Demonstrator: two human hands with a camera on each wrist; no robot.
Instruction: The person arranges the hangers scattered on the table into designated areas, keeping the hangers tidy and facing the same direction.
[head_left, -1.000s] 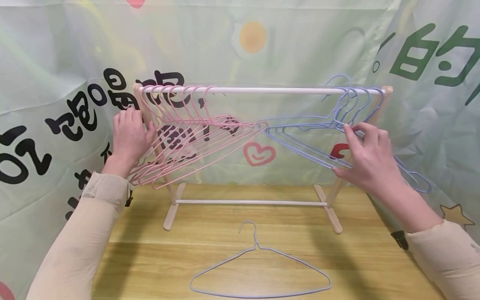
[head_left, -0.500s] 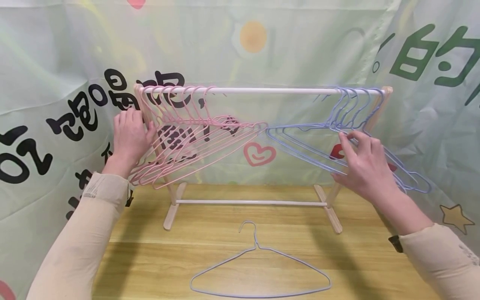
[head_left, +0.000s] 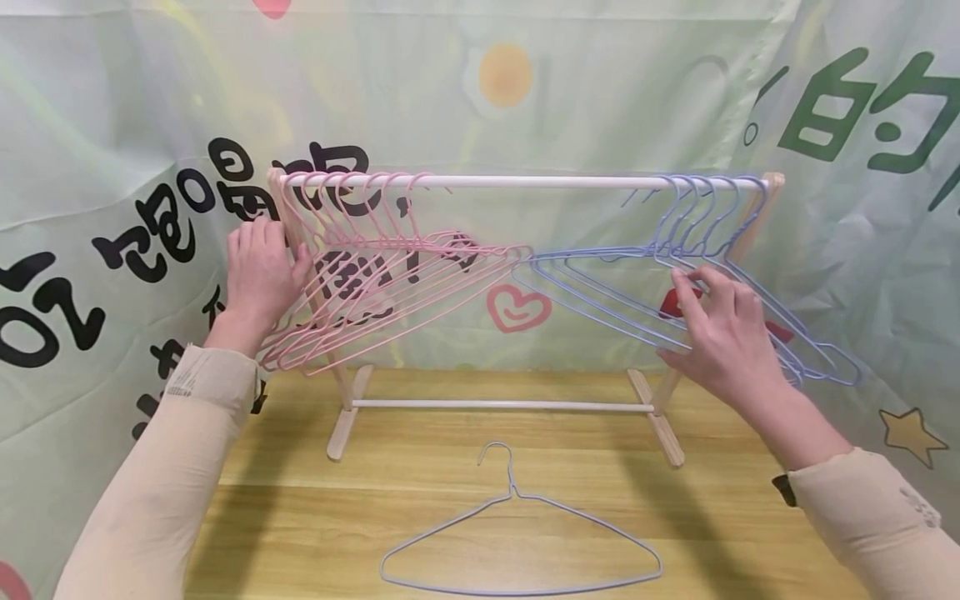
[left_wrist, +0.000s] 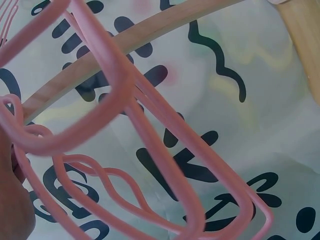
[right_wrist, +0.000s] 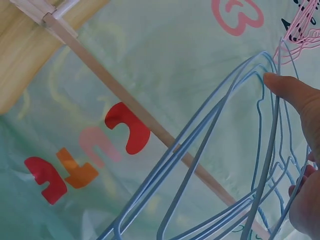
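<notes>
My left hand (head_left: 262, 271) is at the left wooden post of a small clothes rack (head_left: 502, 182), its thumb across the post and its fingertips hidden. Pink wire hangers (head_left: 420, 247) hang beside it and cross close in front in the left wrist view. At the right, several blue wire hangers (head_left: 600, 252) hang from the white bar. My right hand (head_left: 723, 337) pinches the nearest blue hanger (right_wrist: 276, 120) below its hook, which is over the bar. The thumb (right_wrist: 287, 87) lies along the wire in the right wrist view; the other fingers are partly hidden.
Flat on the wooden table (head_left: 300, 517) in front of the rack lies a greyish-blue hanger (head_left: 517, 497). A white lower rod (head_left: 502, 405) joins the rack's wooden feet. Behind stands a printed cloth backdrop (head_left: 570, 92).
The blue hanger in my right hand has come down, so its hook went from above the bar onto it. My right hand shifted slightly down and left; the left stayed put.
</notes>
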